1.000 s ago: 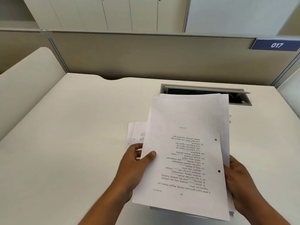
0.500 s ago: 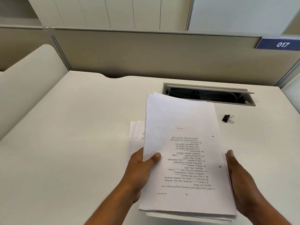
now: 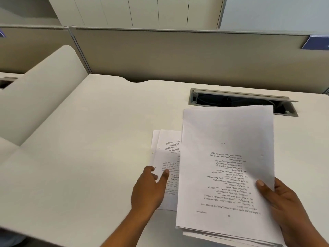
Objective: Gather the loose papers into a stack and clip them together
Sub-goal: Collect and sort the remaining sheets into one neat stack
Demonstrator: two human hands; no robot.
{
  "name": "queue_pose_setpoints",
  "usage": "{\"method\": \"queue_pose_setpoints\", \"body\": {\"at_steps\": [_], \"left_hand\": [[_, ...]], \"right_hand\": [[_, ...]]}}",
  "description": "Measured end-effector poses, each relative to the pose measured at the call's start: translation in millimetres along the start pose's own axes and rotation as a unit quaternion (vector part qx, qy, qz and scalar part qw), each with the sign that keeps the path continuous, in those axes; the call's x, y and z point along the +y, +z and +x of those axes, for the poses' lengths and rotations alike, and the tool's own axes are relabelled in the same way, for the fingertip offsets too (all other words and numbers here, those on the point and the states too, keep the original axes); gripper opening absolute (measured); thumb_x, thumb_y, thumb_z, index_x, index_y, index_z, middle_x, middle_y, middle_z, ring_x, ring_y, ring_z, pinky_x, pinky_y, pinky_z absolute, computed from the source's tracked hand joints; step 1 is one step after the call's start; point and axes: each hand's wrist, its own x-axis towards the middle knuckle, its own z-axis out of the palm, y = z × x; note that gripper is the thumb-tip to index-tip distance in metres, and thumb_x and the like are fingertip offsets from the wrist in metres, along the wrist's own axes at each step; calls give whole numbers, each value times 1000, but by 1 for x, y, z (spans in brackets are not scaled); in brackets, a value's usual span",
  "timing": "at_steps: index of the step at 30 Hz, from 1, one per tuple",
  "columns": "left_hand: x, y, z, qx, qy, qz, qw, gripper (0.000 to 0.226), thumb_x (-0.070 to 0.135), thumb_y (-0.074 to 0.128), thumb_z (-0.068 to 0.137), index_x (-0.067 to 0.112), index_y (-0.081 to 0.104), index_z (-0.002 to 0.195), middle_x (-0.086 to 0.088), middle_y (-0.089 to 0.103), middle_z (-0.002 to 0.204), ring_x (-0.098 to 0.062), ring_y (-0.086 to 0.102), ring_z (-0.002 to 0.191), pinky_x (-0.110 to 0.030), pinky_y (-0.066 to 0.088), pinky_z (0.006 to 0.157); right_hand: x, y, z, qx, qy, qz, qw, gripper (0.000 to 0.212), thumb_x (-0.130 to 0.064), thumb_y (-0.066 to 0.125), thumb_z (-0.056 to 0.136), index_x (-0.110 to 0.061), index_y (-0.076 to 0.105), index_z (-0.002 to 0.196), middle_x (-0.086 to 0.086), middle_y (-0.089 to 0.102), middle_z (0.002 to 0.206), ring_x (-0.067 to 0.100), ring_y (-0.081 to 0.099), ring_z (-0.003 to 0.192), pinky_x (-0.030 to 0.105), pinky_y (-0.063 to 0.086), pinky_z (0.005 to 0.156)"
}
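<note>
Head view. Finds the left hand (image 3: 151, 189) off the stack (image 3: 227, 157), whose near-left edge it pinched half a second ago. Now reaches left to the loose sheets (image 3: 167, 157), fingers stretched fairly straight, tips touching the top sheet or just above it; too blurred to tell which. Leaves the whole stack to the right hand (image 3: 284, 202), thumb curled on top by the near-right edge, fingers hidden beneath. Means, as a judgement, that gathering is not finished: at least two sheets lie outside the stack, so clipping has to wait. Hides the binder clip as well, seen a moment ago on the surface (image 3: 89, 157) right of the stack and now out of sight, probably behind the raised pages.

Shows the stack held tilted over the right part of the surface, near edge low and fanned into several uneven layers, far edge lifted toward the open cable tray (image 3: 231, 100). Carries upside-down printed lines on the top page and a faint punch hole at the right margin. Looks thin, floppy and unsquared; probably needs tapping flush before any clip bites.

Puts the loose sheets flat on the surface just left of the stack, partly covered by its left edge, offset from each other, printed, punch holes at their left margin. Beyond, only the beige partition (image 3: 178, 54) and a blue plate (image 3: 318, 42) at far right.
</note>
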Motion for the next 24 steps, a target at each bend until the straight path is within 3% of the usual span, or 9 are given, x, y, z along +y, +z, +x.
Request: {"method": "queue_pose_setpoints", "body": {"at_steps": [3,8,14,20,22,24], "left_hand": [[-21,2,4,26,-12,143,989,76,68,55,87,18,40,142,-1,55,136,-22,57,124,-35,51,89],[-33,13,-1,10,-30,255,966,82,77,57,79,16,37,131,-2,49,130,-22,52,122,-36,51,83],[-32,21,-2,5,-32,222,974,78,67,70,77,16,37,126,-3,49,127,-22,59,116,-32,49,76],[-33,22,5,-5,-48,114,992,71,49,85,71,15,39,115,-5,59,119,-28,64,108,-33,52,76],[-33,22,8,-15,-51,93,994,67,47,85,70,17,40,110,-2,63,113,-27,67,102,-32,53,70],[-30,21,12,-27,-56,76,995,60,52,80,74,19,46,111,3,64,109,-24,68,100,-30,49,67]], "right_hand": [[1,-4,-1,2,9,-4,1000,17,-10,55,95,-13,71,102,14,78,87,27,75,66,36,62,57],[5,-5,-4,14,17,-10,1000,17,-8,54,96,-14,70,100,11,78,84,22,74,61,31,61,52],[7,-5,-7,16,21,-14,1000,16,-8,54,96,-13,69,99,9,78,79,21,74,59,29,59,48],[5,-6,-8,25,5,-30,999,11,-13,59,93,-15,68,97,5,78,73,18,73,55,27,58,46],[5,-5,-8,24,3,-29,999,15,-21,63,85,-15,68,97,6,78,75,19,73,56,28,59,46],[6,-6,-9,27,3,-31,999,11,-17,61,89,-15,68,97,4,78,71,19,73,55,26,57,44]]}}
